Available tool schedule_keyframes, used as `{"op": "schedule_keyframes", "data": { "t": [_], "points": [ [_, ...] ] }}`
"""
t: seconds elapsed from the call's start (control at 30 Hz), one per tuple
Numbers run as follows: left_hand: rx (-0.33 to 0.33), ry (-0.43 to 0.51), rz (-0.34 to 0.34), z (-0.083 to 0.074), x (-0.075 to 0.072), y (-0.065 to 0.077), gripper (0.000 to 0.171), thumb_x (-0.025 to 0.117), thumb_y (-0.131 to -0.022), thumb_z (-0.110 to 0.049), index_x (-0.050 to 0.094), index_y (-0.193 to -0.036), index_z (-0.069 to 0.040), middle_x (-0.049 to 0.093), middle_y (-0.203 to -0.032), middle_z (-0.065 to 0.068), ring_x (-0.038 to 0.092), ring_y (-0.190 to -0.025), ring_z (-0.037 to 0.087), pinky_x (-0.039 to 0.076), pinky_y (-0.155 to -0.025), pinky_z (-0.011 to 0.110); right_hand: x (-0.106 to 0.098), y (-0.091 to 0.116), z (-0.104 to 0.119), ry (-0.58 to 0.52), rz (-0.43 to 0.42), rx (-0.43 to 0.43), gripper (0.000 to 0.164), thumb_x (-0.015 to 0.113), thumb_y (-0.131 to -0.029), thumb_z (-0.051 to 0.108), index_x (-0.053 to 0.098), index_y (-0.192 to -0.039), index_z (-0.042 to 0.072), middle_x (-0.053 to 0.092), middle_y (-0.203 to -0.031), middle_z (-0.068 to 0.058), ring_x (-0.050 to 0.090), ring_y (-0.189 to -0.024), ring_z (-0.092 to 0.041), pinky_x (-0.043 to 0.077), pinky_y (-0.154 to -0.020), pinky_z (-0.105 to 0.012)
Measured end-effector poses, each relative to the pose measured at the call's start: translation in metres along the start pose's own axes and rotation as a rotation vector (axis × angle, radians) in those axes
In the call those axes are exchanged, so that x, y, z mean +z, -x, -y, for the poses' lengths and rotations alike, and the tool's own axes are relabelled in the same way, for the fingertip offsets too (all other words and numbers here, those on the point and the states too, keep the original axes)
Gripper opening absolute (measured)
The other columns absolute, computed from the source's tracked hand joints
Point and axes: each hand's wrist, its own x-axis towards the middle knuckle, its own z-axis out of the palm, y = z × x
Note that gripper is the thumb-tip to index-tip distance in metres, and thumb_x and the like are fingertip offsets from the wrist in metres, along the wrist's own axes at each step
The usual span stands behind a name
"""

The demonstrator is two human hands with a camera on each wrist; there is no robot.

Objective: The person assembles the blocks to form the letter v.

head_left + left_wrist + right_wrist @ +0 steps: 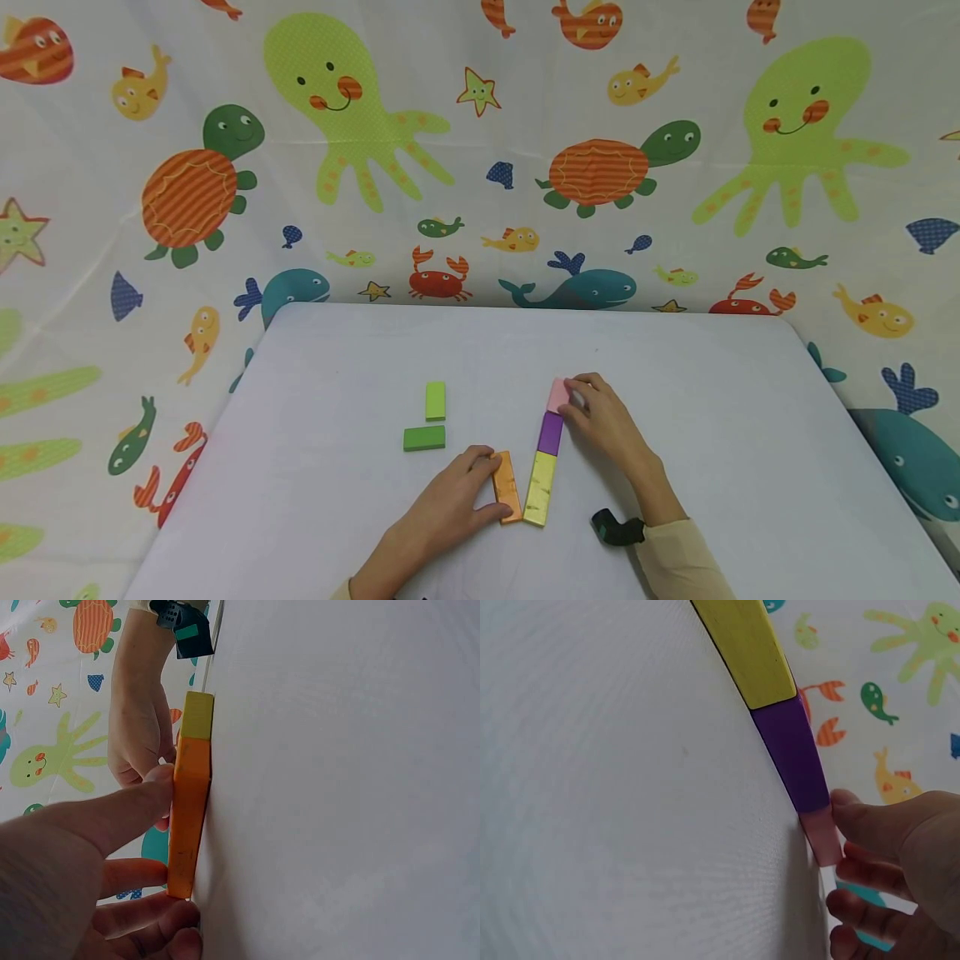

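Observation:
In the head view, my left hand holds an orange block lengthwise, fingers at its far end and thumb at its near end. My right hand pinches a pink block, its thumb on the side in the right wrist view. That pink block lies end to end with a purple block, which meets a long yellow block. Together the three make a slanting row. The orange block's near end sits right by the yellow block's near end, and the two spread apart like a narrow V.
Left of the row lie a light green block and, just nearer, a darker green block set crosswise. A black wrist device sits at the right cuff. The white table ends at a curtain printed with sea animals.

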Motion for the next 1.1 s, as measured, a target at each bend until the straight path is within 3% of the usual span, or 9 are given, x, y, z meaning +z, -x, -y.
{"op": "schedule_keyframes", "data": {
  "t": [1.1],
  "points": [
    [-0.022,-0.008,0.021,0.0006,-0.0004,-0.0014,0.066,0.071,-0.090,-0.049,0.057,-0.140,-0.010,0.053,-0.143,0.003,0.054,-0.130,0.019,0.049,-0.108,0.038,0.0015,-0.0009,-0.0014,-0.013,0.015,-0.017,0.050,0.075,-0.091,0.024,0.061,-0.135,0.004,0.059,-0.134,-0.013,0.061,-0.107,-0.027,0.054,-0.099,-0.047]
  ]
}}
